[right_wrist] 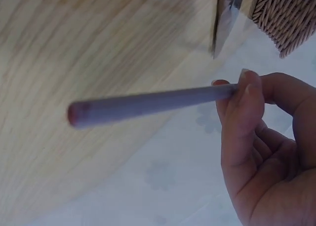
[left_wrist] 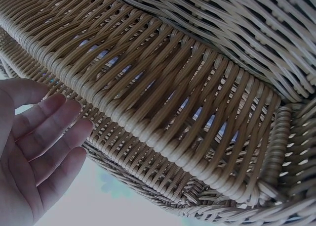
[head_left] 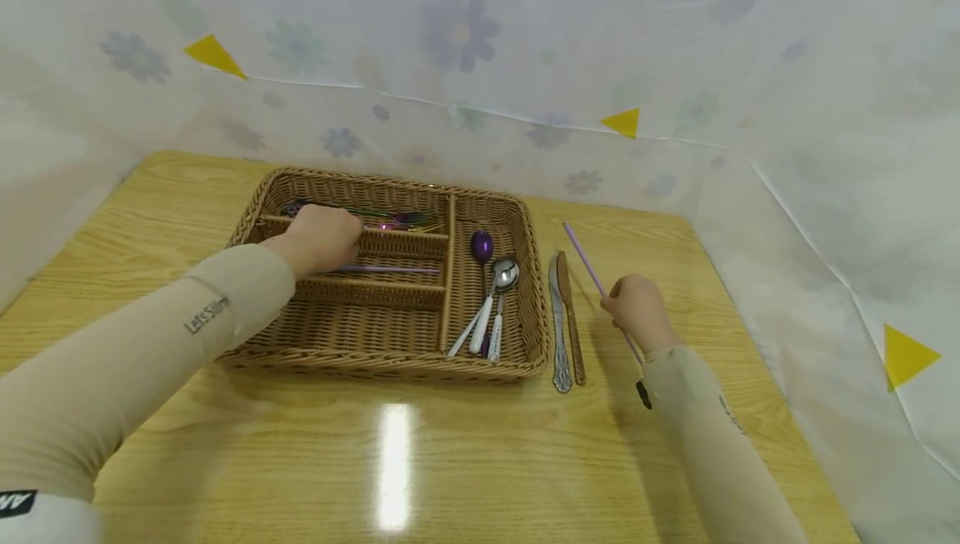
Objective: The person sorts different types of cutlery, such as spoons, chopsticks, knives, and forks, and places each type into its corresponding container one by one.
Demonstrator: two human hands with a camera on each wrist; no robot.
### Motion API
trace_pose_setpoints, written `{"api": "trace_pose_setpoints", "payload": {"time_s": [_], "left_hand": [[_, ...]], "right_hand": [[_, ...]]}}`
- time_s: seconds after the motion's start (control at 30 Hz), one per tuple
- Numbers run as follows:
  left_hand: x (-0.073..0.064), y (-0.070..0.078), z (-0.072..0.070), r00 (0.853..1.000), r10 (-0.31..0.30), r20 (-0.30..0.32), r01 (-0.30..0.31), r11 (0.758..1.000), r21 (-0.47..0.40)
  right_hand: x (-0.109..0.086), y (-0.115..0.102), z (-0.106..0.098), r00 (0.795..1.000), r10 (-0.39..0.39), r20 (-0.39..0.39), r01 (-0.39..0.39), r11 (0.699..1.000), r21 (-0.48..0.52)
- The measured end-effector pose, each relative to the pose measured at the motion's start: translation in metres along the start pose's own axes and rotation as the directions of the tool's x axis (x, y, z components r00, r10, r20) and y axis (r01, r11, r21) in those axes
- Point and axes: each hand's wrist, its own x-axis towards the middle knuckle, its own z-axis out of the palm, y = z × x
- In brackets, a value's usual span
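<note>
The wicker basket (head_left: 352,357) stands on the wooden counter (head_left: 480,461), and I take it as my landmark. In its far left compartment there lies coloured cutlery (head_left: 411,217), purple and greenish, but I cannot count the pieces. The middle left compartment holds one lilac rod (head_left: 397,269), lying lengthwise. In the long compartment at the basket's right side I see a purple spoon (head_left: 482,247) and, below it, several pieces with white handles (head_left: 483,323), at least one having a silver bowl.

Just outside the right wall of the basket lie two knives side by side, a silver knife (head_left: 558,311) and a brown knife (head_left: 573,336). Further right of the basket, my right hand (head_left: 641,311) pinches a second lilac rod (head_left: 585,259) between thumb and fingers; this grip is closed on the rod, which is tilted. My left hand (head_left: 322,240) is over the left part of the basket, and together with its sleeve (head_left: 150,344) it covers some of the compartments from my head view. Behind the basket hangs a flowered sheet (head_left: 459,32).

From the head view alone I could not judge the left grip; the left wrist view shows its fingers loosely bent, near a woven divider (left_wrist: 163,102), with nothing visible held. The right wrist view shows the rod's dark reddish end, which the head view does not show.
</note>
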Motion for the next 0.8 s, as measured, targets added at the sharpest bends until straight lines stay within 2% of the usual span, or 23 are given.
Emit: {"api": "trace_pose_setpoints", "payload": {"time_s": [0.33,0.47,0.8], "left_hand": [[0.001,0.002,-0.001,1.0,0.008,-0.003,-0.008,1.0,0.009],[0.001,0.001,0.0,1.0,0.014,-0.004,-0.014,1.0,0.009],[0.003,0.005,0.0,0.994,0.04,-0.098,-0.043,0.999,-0.027]], "right_hand": [[-0.001,-0.016,-0.005,1.0,-0.013,-0.02,0.013,1.0,0.005],[-0.003,-0.027,-0.008,0.999,-0.039,-0.036,0.037,0.998,-0.052],[-0.004,-0.049,-0.004,0.985,-0.154,-0.077,0.138,0.974,-0.178]]}}
